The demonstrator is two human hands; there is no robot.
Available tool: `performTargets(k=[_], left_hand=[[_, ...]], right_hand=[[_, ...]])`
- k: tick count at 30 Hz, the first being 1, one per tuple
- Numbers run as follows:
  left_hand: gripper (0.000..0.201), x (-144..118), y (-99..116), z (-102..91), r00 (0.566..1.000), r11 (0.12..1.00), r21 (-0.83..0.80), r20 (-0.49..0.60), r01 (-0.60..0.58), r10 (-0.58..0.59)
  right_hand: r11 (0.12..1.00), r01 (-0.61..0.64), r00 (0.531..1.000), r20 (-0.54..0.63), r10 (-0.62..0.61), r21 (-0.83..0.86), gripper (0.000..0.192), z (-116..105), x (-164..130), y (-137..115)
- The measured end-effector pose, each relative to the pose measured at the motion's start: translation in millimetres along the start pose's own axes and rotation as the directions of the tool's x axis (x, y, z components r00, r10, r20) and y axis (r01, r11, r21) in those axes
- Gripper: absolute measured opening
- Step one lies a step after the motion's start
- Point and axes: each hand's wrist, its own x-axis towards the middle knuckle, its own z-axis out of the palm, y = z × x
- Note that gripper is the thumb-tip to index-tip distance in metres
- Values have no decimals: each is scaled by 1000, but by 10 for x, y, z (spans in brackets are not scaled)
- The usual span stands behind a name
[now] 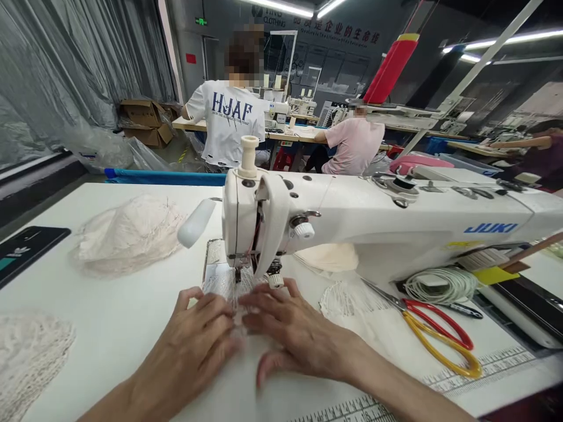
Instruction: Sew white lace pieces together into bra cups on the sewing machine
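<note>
A white sewing machine (pixel 343 205) stands in front of me, its presser foot (pixel 238 274) over a strip of sheer white lace (pixel 220 281). To the left of the needle, my left hand (pixel 197 334) is closed, its bent fingers pressed together on the lace; the fingertips are partly blurred. My right hand (pixel 294 334) lies to the right and front of the needle with fingers stretched and thumb apart, the fingertips touching the lace. More pale lace fabric (pixel 352 302) spreads out beside my right hand, under the machine arm.
Red-and-yellow-handled scissors (pixel 435 334) lie at the right, near a coil of pale cord (pixel 440 285). A pile of cream fabric (pixel 132 231), a lace piece (pixel 30 357) and a dark phone-like slab (pixel 30 249) are at the left. Co-workers (pixel 231 120) sit at machines ahead.
</note>
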Motion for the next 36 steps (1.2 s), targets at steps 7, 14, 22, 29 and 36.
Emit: performTargets(k=[7, 14, 22, 29, 36], left_hand=[[18, -72, 148, -9, 993, 985, 139, -48, -103, 111], [19, 18, 75, -6, 989, 974, 227, -136, -21, 53], [33, 240, 96, -47, 999, 913, 406, 22, -40, 34], [16, 117, 150, -26, 992, 990, 139, 121, 31, -48], [30, 1, 196, 26, 997, 995, 71, -26, -74, 76]], right_hand=[[1000, 20, 990, -141, -18, 14, 24, 186, 9, -101], [985, -95, 937, -321, 137, 141, 35, 257, 66, -94], [984, -136, 945, -281, 165, 118, 23, 284, 23, -60], [998, -60, 965, -256, 60, 10, 19, 225, -27, -79], [998, 42, 998, -35, -44, -49, 16, 50, -122, -79]])
